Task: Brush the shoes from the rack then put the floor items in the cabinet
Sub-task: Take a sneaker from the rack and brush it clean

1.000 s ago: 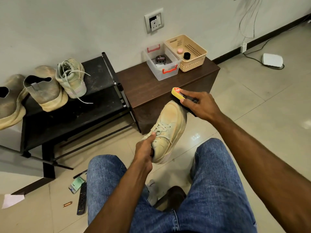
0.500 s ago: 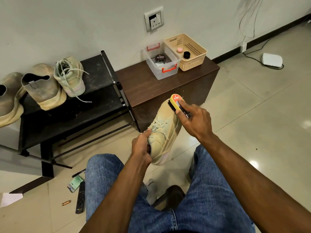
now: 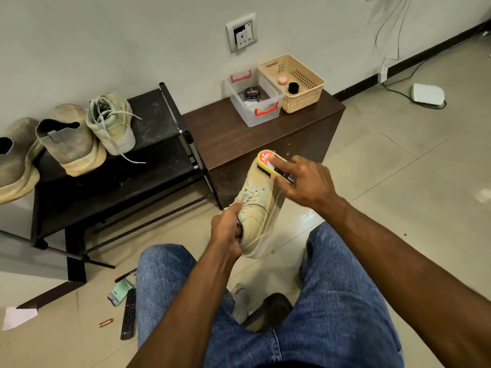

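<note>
Head view: left hand (image 3: 228, 229) curls its fingers into the heel opening of a dusty beige sneaker (image 3: 259, 208), held toe-away above the floor. Beyond, right hand (image 3: 305, 181) pinches a yellow brush (image 3: 273, 166), pressed on the toe.

Beige, dust-streaked sneaker (image 3: 259, 208) w/ pale pink sole edge. Yellow brush (image 3: 273, 166) w/ red-and-white label. Black rack (image 3: 148, 166), dark brown wood-grain cabinet (image 3: 239, 134). Clear box (image 3: 253, 99) w/ red handles; tan perforated basket (image 3: 292, 81). Blue denim jeans (image 3: 332, 301). Cream tile floor (image 3: 411, 168); black remote (image 3: 128, 314).
</note>
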